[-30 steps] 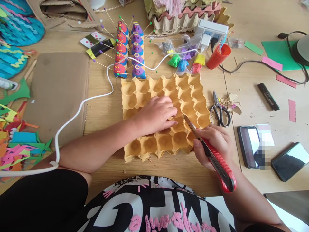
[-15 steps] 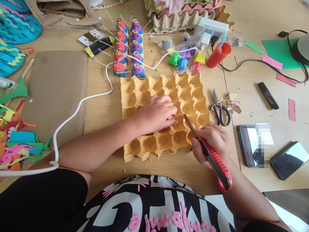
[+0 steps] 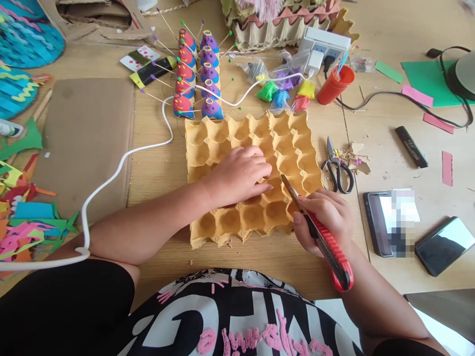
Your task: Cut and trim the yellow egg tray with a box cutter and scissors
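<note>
A yellow cardboard egg tray (image 3: 208, 223) lies on the table in front of me, its cups facing up. Across its middle rests my left hand (image 3: 243, 173), fingers bent down over the ridges and holding the tray; the fingertips are partly hidden among the cups. My right hand (image 3: 324, 217) is wrapped round a red and black utility knife (image 3: 330, 252) at the tray's right side. The knife's blade is out, and its tip is at a ridge just right of my left fingers.
Scissors (image 3: 337, 170) lie right of the tray near paper scraps. Two phones (image 3: 445, 246) are at the right. Painted egg-carton strips (image 3: 211, 74) with pins stand behind the tray. A white cable (image 3: 124, 163) crosses the left side. A red cup (image 3: 336, 85) stands by a power strip (image 3: 324, 42).
The knife and my right hand have shifted very slightly, with the handle's end a little up and left. My left hand and the egg tray have stayed in place.
</note>
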The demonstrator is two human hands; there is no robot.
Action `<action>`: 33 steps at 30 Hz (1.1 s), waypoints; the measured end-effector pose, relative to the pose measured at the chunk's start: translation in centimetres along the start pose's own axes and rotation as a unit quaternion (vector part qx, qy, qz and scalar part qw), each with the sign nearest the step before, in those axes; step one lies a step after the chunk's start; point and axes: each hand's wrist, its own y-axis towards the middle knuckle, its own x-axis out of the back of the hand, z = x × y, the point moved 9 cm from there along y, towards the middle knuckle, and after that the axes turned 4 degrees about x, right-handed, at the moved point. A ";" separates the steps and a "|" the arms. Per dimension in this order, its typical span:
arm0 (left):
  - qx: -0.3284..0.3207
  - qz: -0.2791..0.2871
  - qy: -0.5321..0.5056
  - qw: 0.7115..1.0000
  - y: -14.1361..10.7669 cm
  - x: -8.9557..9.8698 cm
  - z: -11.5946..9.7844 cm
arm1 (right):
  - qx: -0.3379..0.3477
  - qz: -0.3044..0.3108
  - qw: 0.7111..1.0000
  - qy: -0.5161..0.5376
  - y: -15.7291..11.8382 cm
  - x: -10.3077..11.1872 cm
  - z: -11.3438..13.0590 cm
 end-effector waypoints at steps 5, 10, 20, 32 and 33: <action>-0.004 -0.009 -0.006 1.000 0.0 0.2 -0.1 | -0.004 -0.005 1.000 -0.002 0.1 0.1 -0.2; -0.001 0.003 -0.004 1.000 0.0 0.1 -0.1 | 0.003 -0.020 1.000 0.004 0.2 0.4 0.0; 0.003 0.005 -0.006 1.000 0.0 0.0 0.0 | 0.015 -0.017 1.000 -0.018 0.3 0.5 0.2; 0.002 -0.004 -0.008 1.000 0.0 0.0 0.0 | 0.006 -0.019 1.000 -0.003 0.1 0.8 0.3; 0.002 -0.003 -0.007 1.000 0.0 0.0 0.0 | 0.007 -0.016 1.000 -0.002 0.0 0.8 0.3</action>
